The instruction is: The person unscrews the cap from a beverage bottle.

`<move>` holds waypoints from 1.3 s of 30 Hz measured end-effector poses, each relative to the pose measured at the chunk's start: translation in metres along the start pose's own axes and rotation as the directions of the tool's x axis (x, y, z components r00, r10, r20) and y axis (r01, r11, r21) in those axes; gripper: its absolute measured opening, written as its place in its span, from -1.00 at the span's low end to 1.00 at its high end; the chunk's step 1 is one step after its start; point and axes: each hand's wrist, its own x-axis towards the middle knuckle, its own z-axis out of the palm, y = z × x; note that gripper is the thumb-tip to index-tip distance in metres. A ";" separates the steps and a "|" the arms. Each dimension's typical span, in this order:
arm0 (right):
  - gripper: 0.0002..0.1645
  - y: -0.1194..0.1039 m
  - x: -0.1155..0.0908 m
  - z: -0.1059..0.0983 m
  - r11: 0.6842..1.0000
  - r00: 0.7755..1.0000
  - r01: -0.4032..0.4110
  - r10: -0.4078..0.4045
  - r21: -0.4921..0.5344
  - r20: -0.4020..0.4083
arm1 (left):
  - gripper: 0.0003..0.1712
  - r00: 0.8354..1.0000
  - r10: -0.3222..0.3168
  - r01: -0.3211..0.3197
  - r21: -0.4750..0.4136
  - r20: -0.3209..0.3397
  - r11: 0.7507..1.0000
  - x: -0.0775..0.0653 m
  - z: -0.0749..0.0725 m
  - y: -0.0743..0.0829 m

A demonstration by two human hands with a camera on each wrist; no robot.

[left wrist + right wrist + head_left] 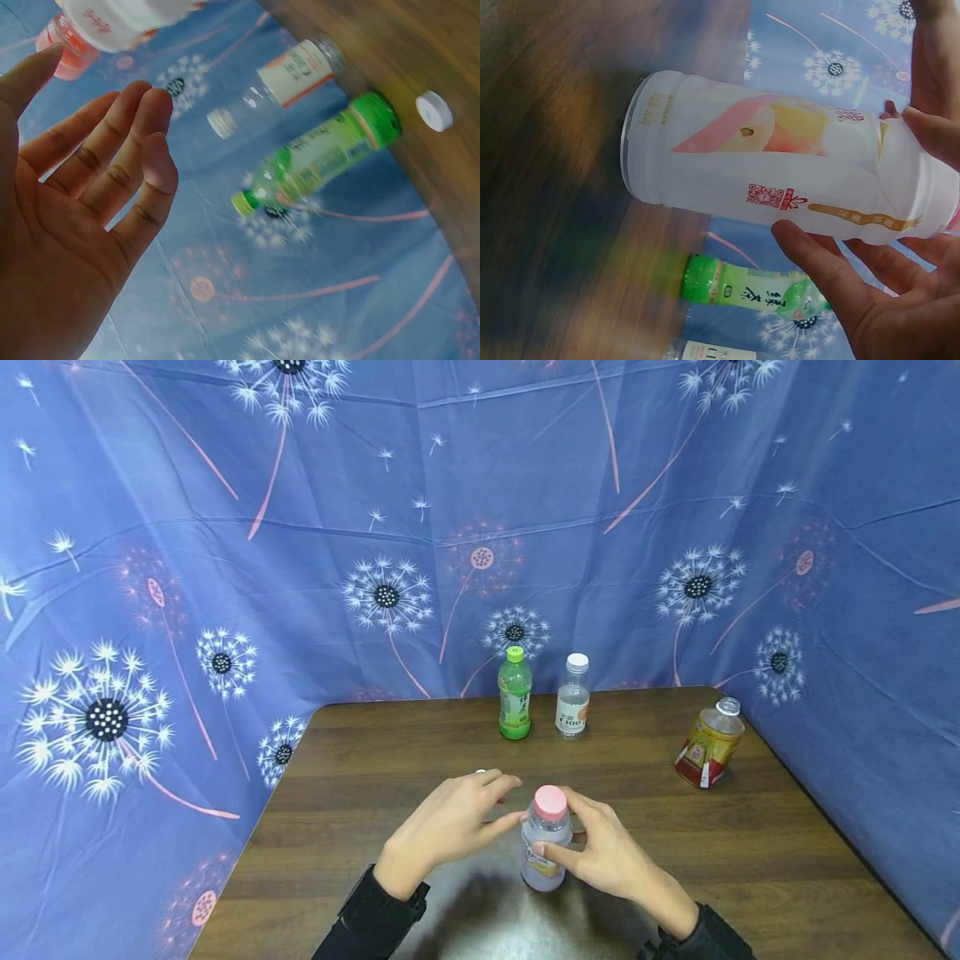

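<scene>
My right hand [611, 852] grips a white-labelled juice bottle [543, 860] with a pink cap [551, 802], its thumb on the front side and fingers behind. In the right wrist view, the label of this bottle [772, 157] shows fruit and a QR code. My left hand [453, 822] hovers left of the bottle, fingers loosely bent and holding nothing. Its thumb tip reaches the neck; whether it touches, I cannot tell. The left wrist view shows the palm of the left hand [90, 180] facing the camera. Behind the left hand lies a white cap [434, 111], mostly hidden in the head view.
At the table's back stand a green tea bottle [515, 693] with a green cap and a clear bottle [573, 697] with a white cap. To the right, a yellow-and-red labelled bottle [709, 743] appears tilted. A blue dandelion cloth [450, 468] hangs behind the wooden table [360, 768].
</scene>
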 end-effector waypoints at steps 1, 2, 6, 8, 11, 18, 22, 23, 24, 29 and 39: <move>-0.31 0.000 0.000 0.000 1.000 1.000 -0.004 0.004 -0.008 -0.002 | -0.53 1.000 -0.018 0.018 -0.004 0.001 1.000 -0.004 0.000 -0.003; -0.31 0.000 0.000 0.000 1.000 1.000 -0.006 0.006 -0.017 -0.005 | -0.53 0.999 -0.038 0.038 -0.005 0.003 0.999 -0.009 0.000 -0.006; -0.31 0.000 0.000 0.001 0.999 1.000 -0.022 0.022 -0.034 -0.013 | -0.58 0.993 -0.122 0.122 0.002 -0.002 0.993 -0.029 0.001 -0.019; -0.33 0.000 0.000 0.001 0.999 0.999 -0.028 0.027 -0.036 -0.020 | -0.60 0.986 -0.168 0.168 0.006 -0.002 0.986 -0.040 0.002 -0.026; -0.35 0.000 -0.001 0.001 0.999 0.998 -0.039 0.038 -0.033 -0.043 | -0.57 0.972 -0.236 0.236 -0.002 0.011 0.972 -0.055 0.005 -0.036; -0.26 0.004 0.004 -0.013 0.991 0.987 -0.106 0.095 -0.085 -0.126 | -0.54 0.929 -0.368 0.368 0.016 0.038 0.930 -0.088 0.013 -0.053; -0.22 0.011 0.011 -0.030 0.972 0.976 -0.142 0.106 -0.186 -0.190 | -0.50 0.908 -0.416 0.415 0.024 0.052 0.909 -0.101 0.016 -0.057; -0.21 0.013 0.013 -0.035 0.966 0.973 -0.150 0.106 -0.209 -0.206 | -0.49 0.902 -0.427 0.427 0.020 0.059 0.904 -0.103 0.017 -0.057; -0.20 0.015 0.015 -0.039 0.962 0.969 -0.162 0.113 -0.221 -0.220 | -0.48 0.898 -0.435 0.435 0.019 0.066 0.900 -0.106 0.017 -0.058; -0.16 0.028 0.025 -0.062 0.937 0.946 -0.180 0.082 -0.299 -0.313 | -0.45 0.873 -0.479 0.480 0.006 0.089 0.877 -0.117 0.016 -0.060; -0.14 0.063 0.053 -0.098 0.908 0.889 -0.271 0.110 -0.318 -0.444 | -0.43 0.848 -0.529 0.529 -0.007 0.041 0.848 -0.136 0.014 -0.066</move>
